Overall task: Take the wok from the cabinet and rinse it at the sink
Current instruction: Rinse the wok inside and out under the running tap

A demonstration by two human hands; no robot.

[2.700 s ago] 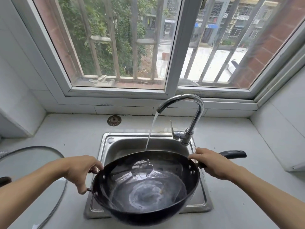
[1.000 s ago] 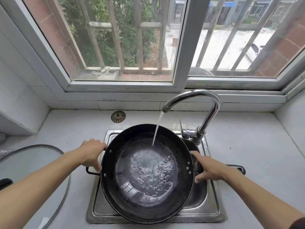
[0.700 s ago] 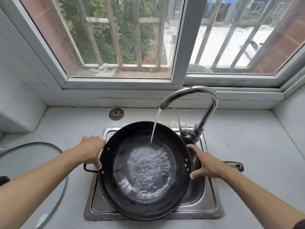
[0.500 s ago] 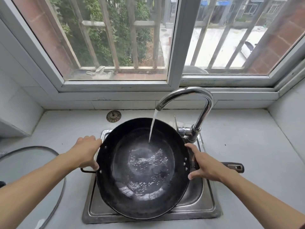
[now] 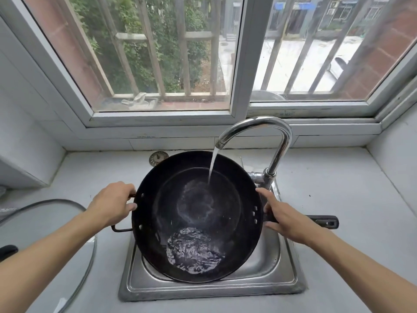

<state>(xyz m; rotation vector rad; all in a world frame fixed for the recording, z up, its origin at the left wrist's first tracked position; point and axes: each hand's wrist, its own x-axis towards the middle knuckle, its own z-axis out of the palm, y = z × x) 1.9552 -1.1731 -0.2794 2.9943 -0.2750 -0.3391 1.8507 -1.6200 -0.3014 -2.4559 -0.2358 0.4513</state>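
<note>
Between the left hand and right hand, the wok is held over the sink, so fetching looks done and rinsing's underway. Its loop handle is gripped by the left; the right's grasp is mostly hidden behind the rim, so can't be told.

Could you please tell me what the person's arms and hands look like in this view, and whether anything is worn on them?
Both forearms are bare up to the picture's bottom edge: no sleeves, gloves, watch or bracelet show. The left hand and the right hand carry no rings that can be made out. Nails look short and unpainted where visible. No markings or bandages show on either arm.
</note>
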